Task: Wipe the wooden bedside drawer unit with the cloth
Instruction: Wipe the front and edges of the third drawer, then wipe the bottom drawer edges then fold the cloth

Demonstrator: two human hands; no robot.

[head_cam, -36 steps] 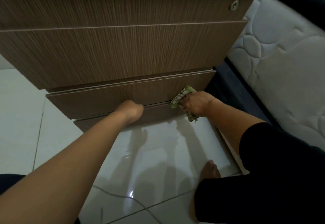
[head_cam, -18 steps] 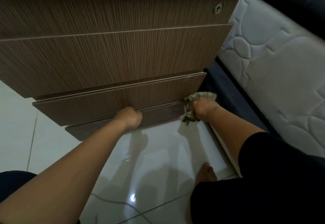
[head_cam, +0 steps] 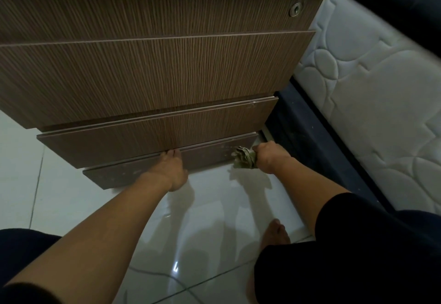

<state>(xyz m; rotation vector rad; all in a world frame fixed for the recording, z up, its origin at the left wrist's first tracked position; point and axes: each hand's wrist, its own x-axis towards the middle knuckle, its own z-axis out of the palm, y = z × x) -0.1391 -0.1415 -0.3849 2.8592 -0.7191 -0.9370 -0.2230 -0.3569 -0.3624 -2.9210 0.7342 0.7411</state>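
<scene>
Head view: looking down at a drawer unit (head_cam: 152, 74) of brown, finely striped wood grain, flat fronts stepping outward toward the floor, a round metal lock (head_cam: 296, 9) near the top right corner. Left hand (head_cam: 170, 169) resting against the lowest strip of the unit, fingertips (head_cam: 170, 153) tucking under the bottom edge of the drawer above, fingers held together. Right hand (head_cam: 268, 157) closing in a fist around a crumpled greenish cloth (head_cam: 243, 158), pressing it against the right end of that same low strip, where pale smudges are showing on the wood. Glossy white floor tiles (head_cam: 200, 227) reflecting both arms. Quilted white mattress (head_cam: 372, 103) with rounded stitching lying just right of the unit, a dark gap between them.
</scene>
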